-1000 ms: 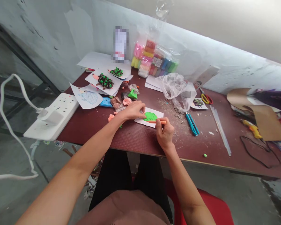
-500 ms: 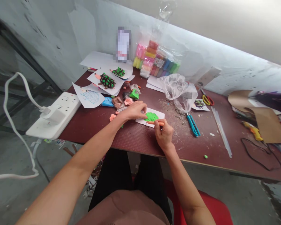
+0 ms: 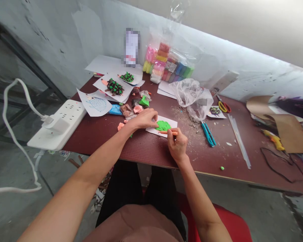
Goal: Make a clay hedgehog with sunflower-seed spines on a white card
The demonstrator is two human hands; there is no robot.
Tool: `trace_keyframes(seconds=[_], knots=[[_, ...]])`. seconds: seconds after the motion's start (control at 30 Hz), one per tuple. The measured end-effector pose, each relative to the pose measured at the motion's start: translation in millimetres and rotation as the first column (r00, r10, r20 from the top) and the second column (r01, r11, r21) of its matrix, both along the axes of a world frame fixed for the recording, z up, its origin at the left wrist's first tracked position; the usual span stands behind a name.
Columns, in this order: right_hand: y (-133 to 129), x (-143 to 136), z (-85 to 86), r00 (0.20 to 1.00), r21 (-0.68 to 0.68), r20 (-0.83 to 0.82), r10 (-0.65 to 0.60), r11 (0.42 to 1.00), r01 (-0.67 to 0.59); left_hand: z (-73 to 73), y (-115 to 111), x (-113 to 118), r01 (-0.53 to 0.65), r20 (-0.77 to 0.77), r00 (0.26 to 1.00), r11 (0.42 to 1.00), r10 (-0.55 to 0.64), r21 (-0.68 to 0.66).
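Observation:
A flattened piece of bright green clay (image 3: 163, 125) lies on a small white paper (image 3: 152, 130) near the table's front edge. My left hand (image 3: 146, 119) rests at the paper's left side, fingers bent and apart, the tips at the clay's left edge. Closed around a slim orange pen-like tool (image 3: 174, 133) is my right hand (image 3: 178, 143). The tool's tip points left along the clay's near edge; whether it touches the clay I cannot tell. Behind my left hand sit opened packets of pink clay (image 3: 138, 109), brown clay (image 3: 126, 110) and green clay (image 3: 144, 101).
Clay-covered hedgehog figures (image 3: 114, 86) lie on paper at the back left, beside a hedgehog drawing (image 3: 98, 104). A white power strip (image 3: 58, 131) overhangs the left edge. To the right are a teal cutter (image 3: 208, 133), scissors (image 3: 224, 107), glue sticks (image 3: 239, 141) and a yellow glue gun (image 3: 274, 139).
Almost nothing differs. My right hand and the orange tool have shifted very slightly to the right; my left hand keeps its place. The view has shifted slightly.

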State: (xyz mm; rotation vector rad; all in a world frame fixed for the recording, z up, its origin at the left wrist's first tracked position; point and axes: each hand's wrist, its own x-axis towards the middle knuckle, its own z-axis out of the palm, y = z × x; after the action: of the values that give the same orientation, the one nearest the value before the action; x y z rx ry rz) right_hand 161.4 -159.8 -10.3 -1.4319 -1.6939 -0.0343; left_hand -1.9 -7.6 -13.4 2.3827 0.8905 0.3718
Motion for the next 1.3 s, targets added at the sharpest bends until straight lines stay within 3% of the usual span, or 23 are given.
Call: trace_keyframes(seconds=[0.27, 0.83, 0.97, 1.17, 1.3], knots=[[-4.2, 5.3, 3.8, 0.992, 0.026, -0.061, -0.111, 0.993, 0.112, 0.2, 0.2, 0.4, 0.001, -0.006, 1.0, 1.0, -0.001, -0.004], [-4.3, 6.8, 1.4, 0.992, -0.01, 0.017, -0.122, 0.992, 0.122, 4.1, -1.2, 0.0, 0.001, -0.01, 1.0, 1.0, -0.001, -0.02], [-5.1, 6.6, 2.2, 0.996, 0.019, -0.016, -0.089, 0.996, 0.089, 2.9, -0.7, -0.2, -0.001, -0.012, 1.0, 1.0, 0.001, -0.016], [-6.5, 7.9, 3.0, 0.984, -0.002, -0.056, -0.167, 0.986, 0.167, 2.3, -0.1, -0.1, 0.003, -0.012, 1.0, 1.0, -0.003, -0.006], [-4.8, 8.3, 2.8, 0.989, 0.016, -0.04, -0.141, 0.99, 0.141, 2.6, -0.4, -0.2, 0.0, -0.012, 1.0, 1.0, 0.0, -0.012]])
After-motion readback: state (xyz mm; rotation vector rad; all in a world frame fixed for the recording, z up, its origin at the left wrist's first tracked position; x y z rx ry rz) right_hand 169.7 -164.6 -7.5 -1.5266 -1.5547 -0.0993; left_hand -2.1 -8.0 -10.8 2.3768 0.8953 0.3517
